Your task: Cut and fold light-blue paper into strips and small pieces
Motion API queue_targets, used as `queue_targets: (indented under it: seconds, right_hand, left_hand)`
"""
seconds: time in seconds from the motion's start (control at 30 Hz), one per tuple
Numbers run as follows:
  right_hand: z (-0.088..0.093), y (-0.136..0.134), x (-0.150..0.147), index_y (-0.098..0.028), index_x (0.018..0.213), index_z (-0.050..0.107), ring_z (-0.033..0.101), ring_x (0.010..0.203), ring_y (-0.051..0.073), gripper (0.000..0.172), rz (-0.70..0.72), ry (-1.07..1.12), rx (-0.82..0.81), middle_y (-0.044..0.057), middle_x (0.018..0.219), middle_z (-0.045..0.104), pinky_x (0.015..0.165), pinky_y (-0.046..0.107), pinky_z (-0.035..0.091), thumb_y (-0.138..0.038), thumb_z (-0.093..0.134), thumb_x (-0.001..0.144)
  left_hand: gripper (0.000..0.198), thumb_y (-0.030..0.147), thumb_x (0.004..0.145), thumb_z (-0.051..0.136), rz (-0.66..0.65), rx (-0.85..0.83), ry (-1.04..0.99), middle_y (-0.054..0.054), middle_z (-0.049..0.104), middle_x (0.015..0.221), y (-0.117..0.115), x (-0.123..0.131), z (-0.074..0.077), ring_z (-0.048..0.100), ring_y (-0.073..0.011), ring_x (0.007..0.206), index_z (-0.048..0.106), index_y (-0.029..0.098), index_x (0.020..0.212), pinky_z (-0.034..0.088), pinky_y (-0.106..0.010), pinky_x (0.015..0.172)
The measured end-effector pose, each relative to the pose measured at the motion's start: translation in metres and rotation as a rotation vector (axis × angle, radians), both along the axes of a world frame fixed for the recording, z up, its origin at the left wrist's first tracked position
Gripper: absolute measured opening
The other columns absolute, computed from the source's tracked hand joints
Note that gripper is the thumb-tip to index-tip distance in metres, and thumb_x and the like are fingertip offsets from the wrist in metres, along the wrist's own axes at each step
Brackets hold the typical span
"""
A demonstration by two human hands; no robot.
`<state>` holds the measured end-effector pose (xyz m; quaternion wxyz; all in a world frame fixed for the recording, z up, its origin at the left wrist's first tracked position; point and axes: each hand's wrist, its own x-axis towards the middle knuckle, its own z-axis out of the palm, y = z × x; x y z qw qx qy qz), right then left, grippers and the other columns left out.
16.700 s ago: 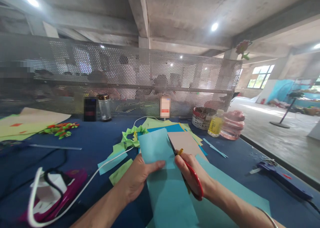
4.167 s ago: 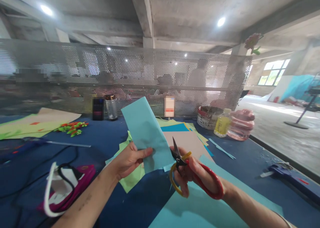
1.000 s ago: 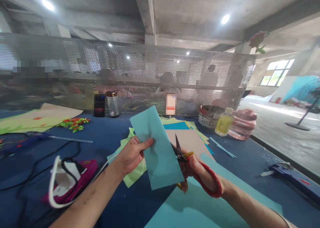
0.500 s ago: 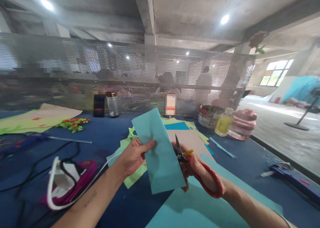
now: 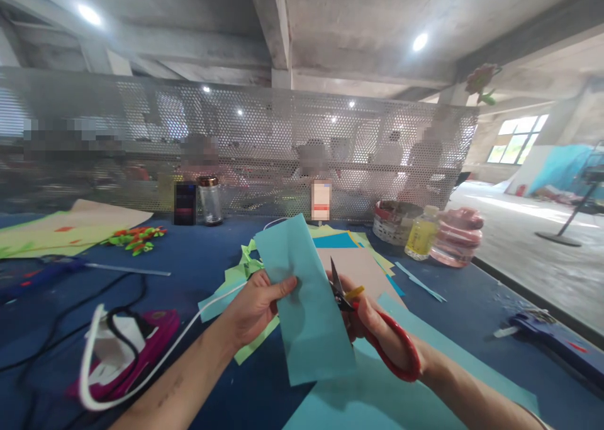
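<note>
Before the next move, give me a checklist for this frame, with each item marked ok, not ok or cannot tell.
1. Left hand grips the folded blue paper: ok, thumb on its face.
2. Right hand holds the scissors: ok.
3. Both blades in view: not ok, one is largely hidden behind the paper.
4. White cable clear of the left hand: cannot tell.
5. Yellow bottle and pink bottle upright: ok.

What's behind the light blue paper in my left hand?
Beyond the light blue paper, green paper shows at left, a beige sheet at right; anything directly behind is hidden.
</note>
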<state>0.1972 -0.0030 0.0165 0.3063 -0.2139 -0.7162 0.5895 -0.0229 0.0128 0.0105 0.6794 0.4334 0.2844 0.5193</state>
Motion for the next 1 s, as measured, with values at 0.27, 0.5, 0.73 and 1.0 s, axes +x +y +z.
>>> queue_targets:
  seconds: [0.27, 0.5, 0.73, 1.0]
  right_hand:
    - [-0.004, 0.003, 0.002, -0.026, 0.149, 0.018, 0.054, 0.060, 0.013, 0.072, 0.005, 0.031, -0.023, 0.001, 0.078, 0.055, 0.058, 0.028, 0.046, -0.067, 0.032, 0.090]
    - [0.000, 0.001, 0.000, -0.026, 0.148, 0.020, 0.054, 0.063, 0.013, 0.077, -0.034, 0.037, -0.025, 0.002, 0.082, 0.055, 0.057, 0.027, 0.046, -0.070, 0.035, 0.087]
    - [-0.006, 0.005, 0.001, -0.027, 0.150, 0.012, 0.054, 0.058, 0.014, 0.077, -0.034, 0.089, -0.024, -0.001, 0.075, 0.052, 0.054, 0.027, 0.047, -0.069, 0.032, 0.089]
    - [0.006, -0.003, 0.001, -0.028, 0.150, 0.013, 0.053, 0.062, 0.013, 0.077, -0.119, -0.017, -0.009, -0.001, 0.078, 0.056, 0.062, 0.029, 0.048, -0.043, 0.057, 0.088]
  left_hand:
    - [0.026, 0.026, 0.068, 0.081, -0.017, 0.024, -0.021, -0.008, 0.077, 0.086, 0.003, -0.003, -0.003, 0.071, -0.0206, 0.077, 0.076, 0.015, 0.091, 0.055, -0.029, 0.073]
    - [0.033, 0.025, 0.076, 0.074, -0.143, 0.041, -0.026, -0.013, 0.073, 0.106, -0.003, 0.005, -0.004, 0.069, -0.0267, 0.094, 0.071, 0.013, 0.106, 0.053, -0.038, 0.086]
    - [0.028, 0.023, 0.069, 0.079, -0.062, -0.010, -0.034, -0.011, 0.076, 0.089, -0.001, 0.003, -0.003, 0.071, -0.0217, 0.077, 0.074, 0.011, 0.094, 0.056, -0.030, 0.074]
    - [0.027, 0.024, 0.073, 0.076, -0.102, 0.025, -0.033, -0.011, 0.076, 0.095, -0.005, 0.009, -0.004, 0.071, -0.0239, 0.084, 0.073, 0.013, 0.097, 0.056, -0.034, 0.079]
